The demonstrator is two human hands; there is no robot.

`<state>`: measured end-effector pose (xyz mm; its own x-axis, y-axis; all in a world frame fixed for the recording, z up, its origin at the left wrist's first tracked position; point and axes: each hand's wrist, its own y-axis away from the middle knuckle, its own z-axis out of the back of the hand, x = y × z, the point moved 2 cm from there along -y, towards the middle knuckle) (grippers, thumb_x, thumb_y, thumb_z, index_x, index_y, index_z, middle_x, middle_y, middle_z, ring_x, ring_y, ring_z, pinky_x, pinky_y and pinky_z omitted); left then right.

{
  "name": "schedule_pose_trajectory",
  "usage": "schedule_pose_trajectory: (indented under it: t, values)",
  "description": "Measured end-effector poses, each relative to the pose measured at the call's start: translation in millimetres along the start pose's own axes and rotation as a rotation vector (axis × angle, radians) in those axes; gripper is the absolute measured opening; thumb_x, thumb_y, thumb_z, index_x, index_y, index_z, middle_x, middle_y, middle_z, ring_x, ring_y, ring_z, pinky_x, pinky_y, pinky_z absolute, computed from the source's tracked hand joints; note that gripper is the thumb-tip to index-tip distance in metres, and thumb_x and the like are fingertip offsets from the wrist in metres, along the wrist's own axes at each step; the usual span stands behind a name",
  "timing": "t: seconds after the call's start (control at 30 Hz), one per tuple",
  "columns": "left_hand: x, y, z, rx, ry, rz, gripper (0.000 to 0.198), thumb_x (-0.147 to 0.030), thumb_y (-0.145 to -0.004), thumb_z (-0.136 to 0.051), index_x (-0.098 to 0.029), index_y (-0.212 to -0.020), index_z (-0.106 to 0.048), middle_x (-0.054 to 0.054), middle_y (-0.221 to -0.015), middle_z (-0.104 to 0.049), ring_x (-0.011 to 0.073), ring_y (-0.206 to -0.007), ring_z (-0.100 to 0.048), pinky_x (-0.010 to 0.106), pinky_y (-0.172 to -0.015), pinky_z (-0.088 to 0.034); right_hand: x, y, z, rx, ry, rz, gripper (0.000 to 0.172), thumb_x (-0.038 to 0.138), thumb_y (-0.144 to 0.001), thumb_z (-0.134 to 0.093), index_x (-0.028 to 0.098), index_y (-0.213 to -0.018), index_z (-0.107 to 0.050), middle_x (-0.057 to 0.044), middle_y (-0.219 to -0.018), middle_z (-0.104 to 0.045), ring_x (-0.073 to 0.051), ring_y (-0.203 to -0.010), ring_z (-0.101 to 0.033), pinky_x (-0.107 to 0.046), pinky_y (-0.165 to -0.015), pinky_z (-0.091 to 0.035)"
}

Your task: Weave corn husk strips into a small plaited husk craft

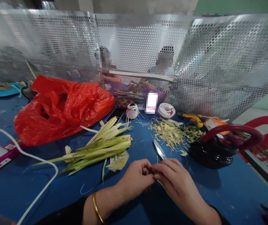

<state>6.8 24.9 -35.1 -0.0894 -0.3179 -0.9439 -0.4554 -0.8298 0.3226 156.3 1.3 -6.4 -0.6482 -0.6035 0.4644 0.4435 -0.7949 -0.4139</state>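
Over the near part of the blue table, my left hand and my right hand meet with fingertips pinched together. Between them is a small, mostly hidden piece of something; a thin yellow-green strip shows beneath my right hand. Just beyond my right fingers lie scissors, blades pointing away and handles hidden by the hand; I cannot tell whether the hand touches them. To the left of my hands is a pile of long pale-green husk leaves. Shredded yellow-green trimmings lie ahead of my right hand.
A crumpled red plastic bag stands at left, beside a white cable and purple power strip. Farther back are white string, a spool and a lit phone. A black object with a dark red handle stands right. Perforated metal panels rise behind.
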Motion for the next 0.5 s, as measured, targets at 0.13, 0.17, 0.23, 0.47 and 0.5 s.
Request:
schedule_pose_trajectory:
  t: [0.13,0.17,0.23,0.47,0.5]
  values:
    - [3.6,1.5,-0.3,-0.001,-0.173,-0.01,0.01,-0.015,-0.062,-0.055,-0.019,-0.07,-0.052,-0.01,-0.047,-0.047,0.0092,-0.043,-0.047,0.02,-0.044,-0.033,1.2,0.5,-3.6,0.07,0.006,-0.033,0.014,0.015,-0.094,-0.048,0.021,-0.087,-0.058,-0.002,-0.077,-0.065,-0.018,-0.07,-0.059,-0.034,-0.073,-0.043]
    - [4.0,1.9,0.0,-0.006,-0.223,-0.024,0.01,-0.014,-0.061,-0.054,-0.019,-0.069,-0.052,-0.009,-0.048,-0.048,0.0092,-0.045,-0.047,0.02,-0.044,-0.031,1.3,0.8,-4.5,0.095,0.005,-0.04,0.013,0.013,-0.093,-0.049,0.021,-0.085,-0.056,-0.001,-0.077,-0.064,-0.018,-0.07,-0.058,-0.034,-0.073,-0.043]
    - [4.4,2.5,1.0,-0.026,-0.333,-0.057,0.01,-0.012,-0.06,-0.053,-0.019,-0.067,-0.053,-0.008,-0.051,-0.049,0.0093,-0.049,-0.045,0.021,-0.046,-0.028,1.5,1.7,-6.2,0.132,0.013,-0.059,0.014,0.01,-0.09,-0.051,0.021,-0.082,-0.053,0.0,-0.075,-0.063,-0.018,-0.07,-0.057,-0.034,-0.072,-0.043]
    - [7.4,0.3,0.6,-0.027,-0.403,-0.125,0.004,-0.018,-0.065,-0.054,-0.019,-0.068,-0.052,-0.007,-0.056,-0.046,0.0105,-0.054,-0.042,0.022,-0.047,-0.026,2.4,2.5,-5.9,-0.015,-0.276,-0.142,0.013,0.014,-0.091,-0.049,0.022,-0.082,-0.053,-0.006,-0.097,-0.059,-0.02,-0.089,-0.059,-0.032,-0.078,-0.047]
    - [7.4,0.3,-0.2,-0.014,-0.394,-0.134,0.004,-0.018,-0.065,-0.055,-0.019,-0.068,-0.052,-0.006,-0.057,-0.046,0.0106,-0.055,-0.042,0.022,-0.048,-0.026,2.2,2.1,-5.5,-0.042,-0.329,-0.156,0.013,0.015,-0.092,-0.05,0.022,-0.082,-0.054,-0.006,-0.097,-0.058,-0.02,-0.091,-0.058,-0.032,-0.078,-0.047]
